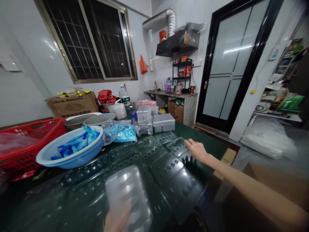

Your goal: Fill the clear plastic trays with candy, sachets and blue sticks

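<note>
Clear plastic blister tray up in L hand, fingers curled under edge, gripping; R hand spread open, empty, just by flat clear blister tray, laid within reach on dark green table.

A blue basin holds blue pieces, probably plastic.

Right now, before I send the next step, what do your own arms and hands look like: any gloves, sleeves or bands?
The right hand and left hand wear no gloves. The right forearm is bare, with no sleeve, watch or band. Only part of the left hand shows, so its wrist cannot be seen.
</note>
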Tool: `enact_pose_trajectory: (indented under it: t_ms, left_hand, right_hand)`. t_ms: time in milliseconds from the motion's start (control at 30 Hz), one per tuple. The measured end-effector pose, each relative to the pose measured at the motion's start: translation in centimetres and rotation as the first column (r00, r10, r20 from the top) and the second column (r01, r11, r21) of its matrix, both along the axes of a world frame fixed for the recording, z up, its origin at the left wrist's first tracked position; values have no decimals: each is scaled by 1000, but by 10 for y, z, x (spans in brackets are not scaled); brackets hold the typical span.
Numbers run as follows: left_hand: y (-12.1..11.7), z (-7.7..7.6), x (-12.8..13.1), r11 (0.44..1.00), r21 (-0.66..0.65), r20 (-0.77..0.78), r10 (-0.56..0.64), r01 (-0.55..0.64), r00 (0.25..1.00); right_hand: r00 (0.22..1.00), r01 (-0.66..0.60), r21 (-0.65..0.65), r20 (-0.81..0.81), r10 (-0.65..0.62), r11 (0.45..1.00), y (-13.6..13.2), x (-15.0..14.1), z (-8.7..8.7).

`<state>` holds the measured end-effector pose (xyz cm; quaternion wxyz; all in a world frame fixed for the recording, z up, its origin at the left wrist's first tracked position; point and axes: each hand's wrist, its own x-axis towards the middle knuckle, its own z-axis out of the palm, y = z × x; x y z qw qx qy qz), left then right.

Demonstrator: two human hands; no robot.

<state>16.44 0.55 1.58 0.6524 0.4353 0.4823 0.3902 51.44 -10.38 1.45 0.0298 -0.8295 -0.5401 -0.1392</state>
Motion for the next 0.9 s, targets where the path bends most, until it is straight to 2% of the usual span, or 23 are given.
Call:
enact_pose_trajectory:
  t_ms: [67,100,133,167,200,233,267,300,400,500,633,900]
  left_hand:
    - [-11,6,11,1000,-1,3,-20,20,1000]
    - [-19,11,18,999,-11,22,-37,37,999]
    - [-28,15,24,998,-24,48,-57,58,997]
    - [-37,19,30,996,-40,81,-75,78,994]
    - [-47,23,35,994,-53,110,-87,93,990]
    - [-55,26,39,992,-62,132,-102,111,986]
    - [-61,28,41,989,-59,157,-128,138,979]
    - [-66,30,42,983,-42,187,-168,179,968]
    - [-73,31,39,941,42,282,-333,335,900]
    - [-71,27,33,907,74,311,-416,414,855]
    - [-68,20,29,912,64,313,-404,405,860]
    - [-67,11,28,924,25,311,-369,381,876]
  right_hand:
    - [991,-56,87,-120,67,995,-5,-50,15]
    - [884,-163,208,-403,237,964,-8,-78,21]
    - [651,-244,309,-651,392,919,-10,-107,25]
    - [375,-289,361,-809,452,887,-13,-133,28]
    - [130,-308,384,-889,439,870,-15,-156,31]
    - [-38,-291,405,-910,413,867,-17,-173,32]
    - [-153,-273,405,-914,376,873,-18,-186,33]
    - [-221,-253,395,-912,345,883,-19,-193,33]
    - [-306,-235,353,-911,275,906,-20,-195,34]
    - [-370,-265,338,-900,229,903,-19,-189,34]
    - [-395,-280,337,-894,212,899,-17,-190,33]
    - [-376,-284,311,-906,194,907,-16,-192,34]
